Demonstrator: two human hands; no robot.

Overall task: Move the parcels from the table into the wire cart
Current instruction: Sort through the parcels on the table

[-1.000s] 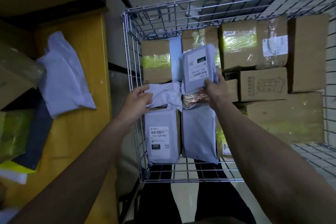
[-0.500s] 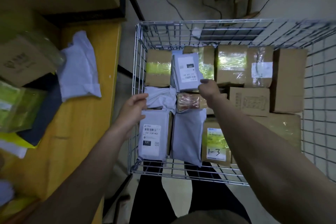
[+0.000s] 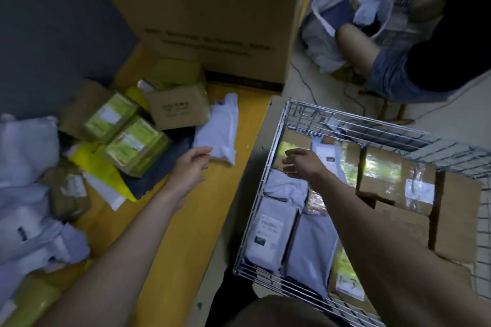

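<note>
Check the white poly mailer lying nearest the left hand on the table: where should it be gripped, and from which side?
Grip the white poly mailer at its near bottom edge, coming from the near side with the left hand, whose open fingertips almost reach it. It lies flat and soft on the yellow table, that edge bare; the far end runs toward a cardboard box. Probably pinch it, thumb under.

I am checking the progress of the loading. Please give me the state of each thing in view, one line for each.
Left hand: open, empty, fingers at the edge of the white mailer.
Right hand: open, empty, above the cart.
White mailer: flat on the table, not yet lifted.
Wire cart: partly filled with boxes and mailers.
Table: parcels lie on it.
Large carton: closed, upright at the table's far end.
</note>
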